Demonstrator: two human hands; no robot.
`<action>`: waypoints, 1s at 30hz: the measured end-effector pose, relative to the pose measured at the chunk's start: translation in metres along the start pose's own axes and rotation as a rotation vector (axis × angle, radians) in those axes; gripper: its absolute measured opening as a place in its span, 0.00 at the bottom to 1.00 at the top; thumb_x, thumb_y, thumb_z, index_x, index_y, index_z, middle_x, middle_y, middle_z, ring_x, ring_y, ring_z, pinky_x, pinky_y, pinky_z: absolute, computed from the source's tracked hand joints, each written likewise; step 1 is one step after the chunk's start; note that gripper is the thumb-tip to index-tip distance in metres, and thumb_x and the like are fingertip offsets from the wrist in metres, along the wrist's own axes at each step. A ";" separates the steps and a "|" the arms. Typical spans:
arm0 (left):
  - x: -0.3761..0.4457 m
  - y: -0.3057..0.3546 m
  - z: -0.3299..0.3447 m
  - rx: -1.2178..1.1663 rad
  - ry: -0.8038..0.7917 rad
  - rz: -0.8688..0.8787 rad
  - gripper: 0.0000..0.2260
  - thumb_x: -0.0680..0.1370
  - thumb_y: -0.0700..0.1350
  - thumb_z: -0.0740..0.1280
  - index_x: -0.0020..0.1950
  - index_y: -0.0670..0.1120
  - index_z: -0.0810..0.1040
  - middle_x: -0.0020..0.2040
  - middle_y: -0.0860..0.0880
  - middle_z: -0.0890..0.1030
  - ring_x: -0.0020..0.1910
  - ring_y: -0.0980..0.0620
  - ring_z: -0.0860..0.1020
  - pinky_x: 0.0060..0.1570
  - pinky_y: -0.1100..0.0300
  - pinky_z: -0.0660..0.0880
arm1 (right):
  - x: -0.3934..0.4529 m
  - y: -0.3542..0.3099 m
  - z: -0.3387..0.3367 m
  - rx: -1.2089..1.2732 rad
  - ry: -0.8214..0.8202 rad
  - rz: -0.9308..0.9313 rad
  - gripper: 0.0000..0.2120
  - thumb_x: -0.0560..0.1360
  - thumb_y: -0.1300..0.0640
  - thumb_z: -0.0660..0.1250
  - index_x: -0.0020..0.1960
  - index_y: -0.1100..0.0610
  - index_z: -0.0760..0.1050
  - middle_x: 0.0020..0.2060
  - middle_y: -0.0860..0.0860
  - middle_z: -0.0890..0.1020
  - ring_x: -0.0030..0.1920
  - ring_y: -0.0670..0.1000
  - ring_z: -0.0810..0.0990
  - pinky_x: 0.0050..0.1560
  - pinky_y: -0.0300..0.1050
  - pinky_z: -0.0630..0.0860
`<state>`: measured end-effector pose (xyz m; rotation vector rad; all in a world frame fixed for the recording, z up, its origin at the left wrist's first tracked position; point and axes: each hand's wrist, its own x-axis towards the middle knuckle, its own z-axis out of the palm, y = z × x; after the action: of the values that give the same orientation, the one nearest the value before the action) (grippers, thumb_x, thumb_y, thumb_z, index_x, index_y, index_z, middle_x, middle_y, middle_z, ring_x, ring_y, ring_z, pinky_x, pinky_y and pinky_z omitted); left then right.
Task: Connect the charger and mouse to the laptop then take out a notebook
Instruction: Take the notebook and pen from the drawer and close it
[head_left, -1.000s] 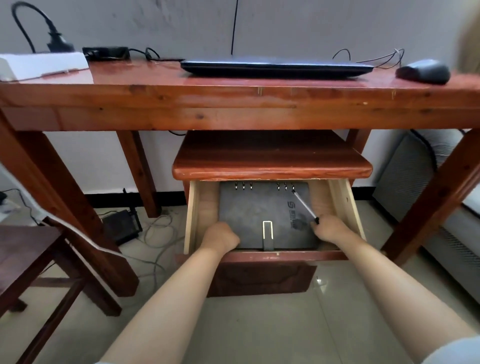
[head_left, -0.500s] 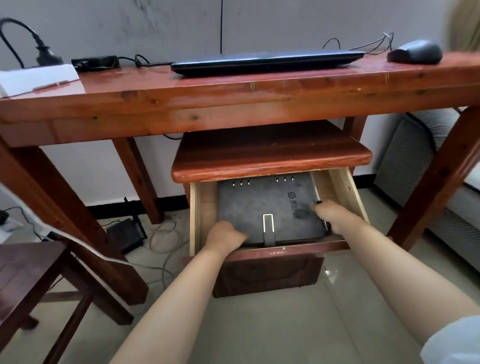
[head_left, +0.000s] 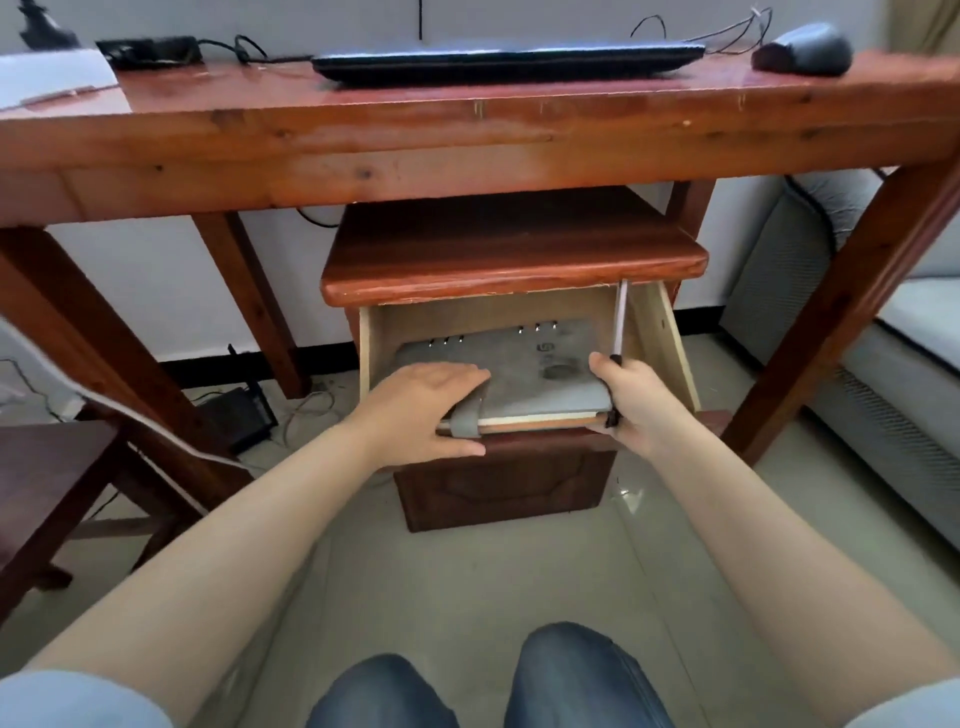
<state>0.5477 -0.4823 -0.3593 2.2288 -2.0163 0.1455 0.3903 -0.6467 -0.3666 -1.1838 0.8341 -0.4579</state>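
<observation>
A grey ring-bound notebook (head_left: 524, 371) is tilted up at its near edge, half out of the open wooden drawer (head_left: 670, 348) under the desk. My left hand (head_left: 423, 408) grips its near left edge over the grey strap. My right hand (head_left: 631, 400) holds the near right corner together with a white pen (head_left: 619, 317) that points up. On the red wooden desk (head_left: 467, 140) lie the closed black laptop (head_left: 509, 62), the black mouse (head_left: 805, 48) at the right with its cable, and the black charger brick (head_left: 148, 49) at the left.
A small red wooden cabinet top (head_left: 511, 249) overhangs the drawer. A dark wooden stool (head_left: 52, 467) stands at the left, a grey sofa (head_left: 893, 332) at the right. Cables and a black router (head_left: 244, 415) lie on the floor. White paper (head_left: 52, 78) sits on the desk's left end.
The notebook lay flat in the drawer; both hands have now lifted its near edge and drawn it toward me. The pen has swung upright in my right hand.
</observation>
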 end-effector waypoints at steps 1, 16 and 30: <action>-0.006 0.005 -0.005 0.057 0.056 0.074 0.31 0.69 0.52 0.73 0.67 0.39 0.71 0.65 0.40 0.76 0.64 0.43 0.75 0.64 0.51 0.72 | -0.006 -0.001 0.001 -0.013 -0.025 -0.014 0.08 0.81 0.56 0.55 0.56 0.59 0.68 0.39 0.52 0.77 0.38 0.50 0.77 0.31 0.43 0.75; 0.008 0.023 -0.060 0.494 0.193 0.068 0.22 0.64 0.48 0.78 0.52 0.36 0.81 0.50 0.39 0.85 0.45 0.43 0.85 0.41 0.55 0.82 | 0.003 -0.063 0.012 0.027 -0.120 -0.174 0.07 0.81 0.57 0.55 0.53 0.58 0.69 0.37 0.50 0.78 0.35 0.48 0.79 0.25 0.37 0.78; 0.067 -0.004 -0.043 0.274 -0.044 -0.193 0.30 0.80 0.54 0.53 0.75 0.40 0.48 0.78 0.42 0.50 0.76 0.46 0.50 0.75 0.53 0.48 | -0.047 0.095 -0.045 -1.282 0.135 -0.850 0.15 0.67 0.71 0.72 0.53 0.68 0.79 0.59 0.70 0.76 0.63 0.70 0.71 0.58 0.59 0.73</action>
<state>0.5591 -0.5406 -0.3062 2.5982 -1.8858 0.3764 0.3166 -0.6094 -0.4465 -2.7602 0.6754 -0.7099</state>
